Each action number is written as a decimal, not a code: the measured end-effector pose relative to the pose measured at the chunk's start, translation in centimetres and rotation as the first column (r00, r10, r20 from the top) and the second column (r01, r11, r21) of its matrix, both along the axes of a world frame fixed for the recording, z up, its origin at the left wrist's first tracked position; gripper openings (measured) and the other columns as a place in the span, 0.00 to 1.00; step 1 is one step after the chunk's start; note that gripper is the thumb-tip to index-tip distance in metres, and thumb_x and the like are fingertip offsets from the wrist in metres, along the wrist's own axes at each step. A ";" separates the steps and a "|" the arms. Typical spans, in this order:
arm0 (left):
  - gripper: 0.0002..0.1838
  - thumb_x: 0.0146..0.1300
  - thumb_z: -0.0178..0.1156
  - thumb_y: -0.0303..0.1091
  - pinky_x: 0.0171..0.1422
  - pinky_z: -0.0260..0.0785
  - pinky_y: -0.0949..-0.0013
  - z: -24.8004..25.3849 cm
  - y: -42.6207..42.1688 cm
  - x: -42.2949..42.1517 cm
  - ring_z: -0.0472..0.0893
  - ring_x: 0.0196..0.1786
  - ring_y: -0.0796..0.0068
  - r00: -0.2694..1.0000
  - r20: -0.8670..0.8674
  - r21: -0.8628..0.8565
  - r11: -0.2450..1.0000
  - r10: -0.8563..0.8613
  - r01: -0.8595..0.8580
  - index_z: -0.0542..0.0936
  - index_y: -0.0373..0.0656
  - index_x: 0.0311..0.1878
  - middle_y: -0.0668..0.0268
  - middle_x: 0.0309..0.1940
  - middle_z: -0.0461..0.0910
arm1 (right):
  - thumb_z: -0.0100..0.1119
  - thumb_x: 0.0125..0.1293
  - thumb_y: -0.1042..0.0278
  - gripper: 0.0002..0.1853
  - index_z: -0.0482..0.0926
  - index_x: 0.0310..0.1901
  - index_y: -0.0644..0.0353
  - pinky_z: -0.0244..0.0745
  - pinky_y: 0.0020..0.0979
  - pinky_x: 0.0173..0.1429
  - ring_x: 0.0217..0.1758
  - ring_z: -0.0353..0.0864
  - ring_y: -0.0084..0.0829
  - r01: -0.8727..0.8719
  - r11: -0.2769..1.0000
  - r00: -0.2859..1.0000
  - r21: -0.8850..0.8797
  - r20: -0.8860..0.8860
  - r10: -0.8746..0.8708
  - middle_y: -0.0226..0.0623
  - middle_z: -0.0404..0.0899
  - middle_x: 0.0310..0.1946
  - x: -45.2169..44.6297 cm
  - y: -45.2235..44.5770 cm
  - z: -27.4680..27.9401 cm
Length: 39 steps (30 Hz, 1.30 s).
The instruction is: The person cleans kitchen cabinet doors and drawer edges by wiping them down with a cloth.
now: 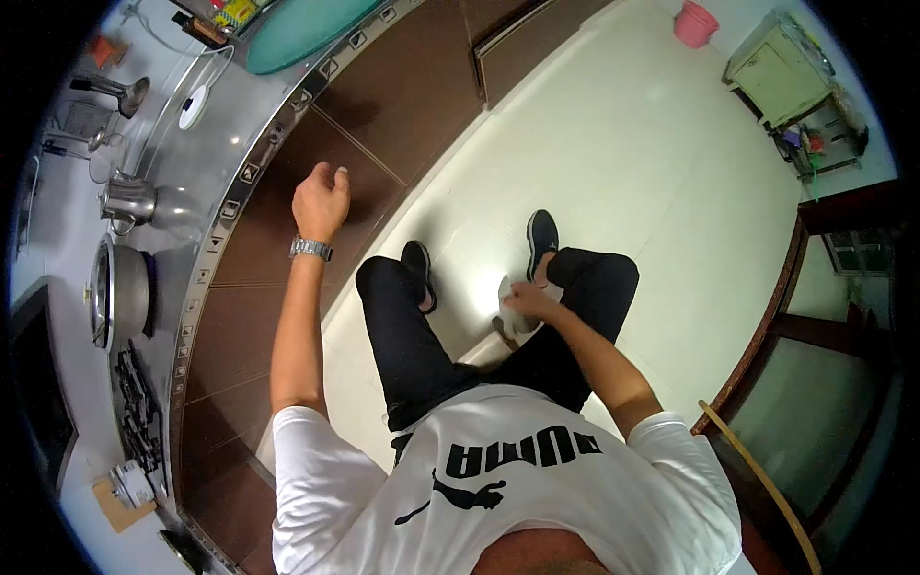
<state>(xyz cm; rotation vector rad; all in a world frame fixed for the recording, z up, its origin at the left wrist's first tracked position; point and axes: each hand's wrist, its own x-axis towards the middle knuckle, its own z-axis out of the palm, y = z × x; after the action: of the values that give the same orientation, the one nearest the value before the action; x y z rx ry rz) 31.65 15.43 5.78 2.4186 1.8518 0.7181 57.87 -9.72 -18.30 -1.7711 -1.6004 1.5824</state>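
Observation:
My right hand (529, 301) is low between my knees, with its fingers closed on a white cloth (507, 289). Part of the cloth is hidden behind the hand, and its full shape does not show. My left hand (322, 199), with a metal watch (310, 249) at the wrist, is held out in front of the brown cabinet doors (278, 201). Its fingers curl loosely, thumb and finger tips apart, and I see nothing in it.
The steel counter (192, 220) runs along my left, bearing a lidded pot (129, 292), a metal jug (129, 199) and a green round board (302, 34). A pink bucket (695, 24) and a pale green cabinet (781, 72) stand far right. A wooden stick (757, 479) leans at lower right.

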 end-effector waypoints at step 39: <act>0.30 0.48 0.69 0.45 0.47 0.74 0.60 1.5 6.8 -15.6 0.81 0.45 0.58 0.481 -0.702 0.502 0.844 0.525 -0.188 0.72 0.40 0.51 0.54 0.46 0.80 | 0.60 0.51 0.64 0.14 0.79 0.35 0.65 0.77 0.45 0.35 0.33 0.82 0.45 -0.828 0.552 0.558 -0.094 -0.048 0.829 0.47 0.81 0.29 2.3 8.4 1.8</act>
<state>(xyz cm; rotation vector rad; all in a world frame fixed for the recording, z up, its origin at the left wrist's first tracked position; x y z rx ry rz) 16.05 22.26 7.32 2.9107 2.8667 -0.2575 60.15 -1.34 -16.51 -1.0130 -2.6359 2.0326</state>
